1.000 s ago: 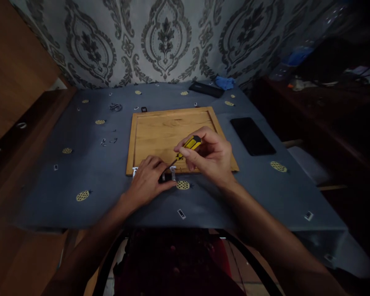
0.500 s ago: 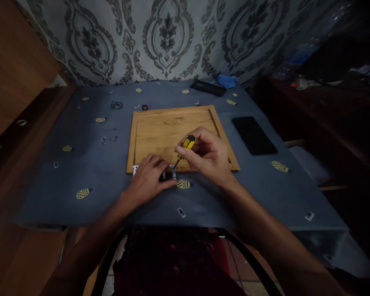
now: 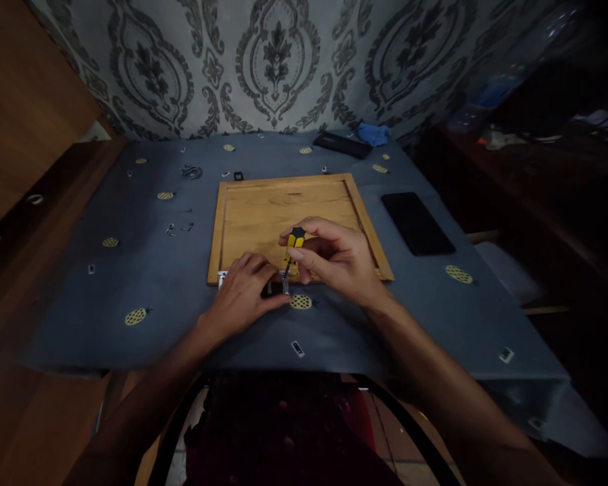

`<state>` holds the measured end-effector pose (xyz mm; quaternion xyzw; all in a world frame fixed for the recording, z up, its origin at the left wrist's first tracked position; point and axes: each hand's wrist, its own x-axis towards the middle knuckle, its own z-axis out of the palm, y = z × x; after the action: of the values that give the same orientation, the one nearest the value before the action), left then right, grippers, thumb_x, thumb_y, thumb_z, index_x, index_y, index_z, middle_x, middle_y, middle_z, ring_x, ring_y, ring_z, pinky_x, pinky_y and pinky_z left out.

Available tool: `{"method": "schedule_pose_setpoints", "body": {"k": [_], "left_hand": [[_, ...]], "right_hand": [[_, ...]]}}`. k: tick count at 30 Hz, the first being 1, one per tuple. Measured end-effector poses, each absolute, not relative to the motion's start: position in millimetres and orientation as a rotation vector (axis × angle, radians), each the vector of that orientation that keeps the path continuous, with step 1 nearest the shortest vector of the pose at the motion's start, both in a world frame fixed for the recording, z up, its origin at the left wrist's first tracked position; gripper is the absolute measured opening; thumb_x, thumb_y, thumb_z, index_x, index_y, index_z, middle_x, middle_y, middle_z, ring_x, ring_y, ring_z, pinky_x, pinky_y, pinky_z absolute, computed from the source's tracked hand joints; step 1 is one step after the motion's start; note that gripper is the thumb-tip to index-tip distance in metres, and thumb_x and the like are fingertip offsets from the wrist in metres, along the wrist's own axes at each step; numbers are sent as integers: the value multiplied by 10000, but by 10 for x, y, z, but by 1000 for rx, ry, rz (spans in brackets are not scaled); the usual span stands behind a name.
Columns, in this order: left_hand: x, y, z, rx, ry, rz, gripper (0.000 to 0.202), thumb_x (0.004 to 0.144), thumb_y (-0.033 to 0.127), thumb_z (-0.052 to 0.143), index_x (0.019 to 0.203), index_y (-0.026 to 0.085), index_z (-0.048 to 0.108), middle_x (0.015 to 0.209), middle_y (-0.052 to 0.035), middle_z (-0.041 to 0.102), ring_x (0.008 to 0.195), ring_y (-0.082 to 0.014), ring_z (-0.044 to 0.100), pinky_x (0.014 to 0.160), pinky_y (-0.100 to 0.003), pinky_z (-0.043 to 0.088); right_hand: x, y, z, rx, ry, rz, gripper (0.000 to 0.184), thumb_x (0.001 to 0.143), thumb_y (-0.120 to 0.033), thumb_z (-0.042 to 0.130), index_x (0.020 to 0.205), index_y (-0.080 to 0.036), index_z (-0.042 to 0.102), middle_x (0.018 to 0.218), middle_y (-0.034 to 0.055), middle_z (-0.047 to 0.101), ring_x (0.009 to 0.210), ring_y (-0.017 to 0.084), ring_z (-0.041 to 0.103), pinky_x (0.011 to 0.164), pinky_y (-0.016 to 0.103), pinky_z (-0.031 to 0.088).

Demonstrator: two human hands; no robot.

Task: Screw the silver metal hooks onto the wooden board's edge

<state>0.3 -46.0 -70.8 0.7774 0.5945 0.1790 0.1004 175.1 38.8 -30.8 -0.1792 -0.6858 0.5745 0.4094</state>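
1. Wall (image 3: 278,61): grey paper with a large dark damask pattern closes the far side of the dim room.
2. Table (image 3: 132,270): covered by a blue-grey cloth printed with small yellow dotted ovals; it runs from the wall to the person's lap.
3. Wooden cabinet (image 3: 25,121): brown, standing against the table's left side; the dark furniture to the right is too shadowed to make out.
4. Wooden panel (image 3: 284,209): a light, framed board lying flat at the middle of the cloth, its near edge towards the person.
5. Phone (image 3: 417,223): black, face dark, lying flat just right of the panel and apart from it.
6. Right hand (image 3: 334,260): over the panel's near edge, fingertips closed round the handle of the screwdriver.
7. Left hand (image 3: 243,293): palm down at the panel's near edge, fingers and thumb closed on the metal fitting.
8. Blue rag (image 3: 372,133): crumpled at the far edge, beside a flat dark object.
9. Screwdriver (image 3: 294,239): yellow-and-black handle, held nearly upright (tilted slightly), tip down on the fitting.
10. Metal fitting (image 3: 285,283): pale, at the panel's near edge, mostly hidden by the left hand.
11. Loose metal parts (image 3: 180,228): small pieces scattered on the cloth left of the panel.
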Motion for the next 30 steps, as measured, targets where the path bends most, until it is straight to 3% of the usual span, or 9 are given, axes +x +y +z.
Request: {"method": "schedule_pose_setpoints", "body": {"k": [6, 8, 13, 16, 24, 30], "left_hand": [[2, -456, -722, 2295, 1756, 518, 398, 889, 463, 769, 1141, 165, 690, 1187, -106, 658, 1151, -304, 562, 998, -457, 498], [2, -453, -708, 2295, 1758, 499, 399, 895, 468, 761, 1140, 162, 691, 1191, -108, 656, 1152, -305, 560, 996, -455, 494], [15, -448, -635, 2308, 1770, 382, 377, 928, 479, 718, 1142, 170, 688, 1191, -103, 656, 1138, -307, 556, 986, -461, 472], [24, -439, -589, 2330, 1778, 306, 382, 937, 496, 699, 1130, 166, 689, 1162, -101, 658, 1136, -315, 546, 974, -467, 460], [6, -381, -516, 2386, 1722, 221, 418, 917, 525, 717, 1088, 144, 694, 1113, -99, 662, 1132, -314, 551, 963, -454, 453], [-12, -371, -560, 2413, 1694, 278, 411, 911, 534, 723, 1059, 153, 679, 1098, -90, 674, 1115, -309, 565, 946, -450, 462]], "right_hand": [[1616, 408, -329, -483, -1644, 1376, 408, 758, -418, 885, 798, -217, 533, 669, -70, 565, 481, 43, 437, 405, 164, 360], [1610, 418, -291, -472, -1693, 1363, 381, 763, -396, 888, 865, -214, 569, 709, -70, 553, 490, 40, 447, 412, 166, 374], [1697, 417, -167, -448, -1912, 1391, 240, 930, -345, 728, 1119, -208, 669, 838, -40, 590, 521, 39, 575, 459, 170, 473], [1724, 422, -169, -447, -1875, 1409, 193, 924, -335, 739, 1043, -198, 675, 813, -40, 639, 485, 41, 592, 462, 177, 483], [1733, 451, -289, -466, -1636, 1384, 321, 837, -434, 826, 852, -215, 592, 702, -63, 648, 361, 48, 533, 331, 182, 413], [1845, 453, -279, -443, -1712, 1390, 234, 914, -401, 754, 1038, -210, 696, 857, -3, 760, 440, 51, 605, 450, 193, 505]]}}
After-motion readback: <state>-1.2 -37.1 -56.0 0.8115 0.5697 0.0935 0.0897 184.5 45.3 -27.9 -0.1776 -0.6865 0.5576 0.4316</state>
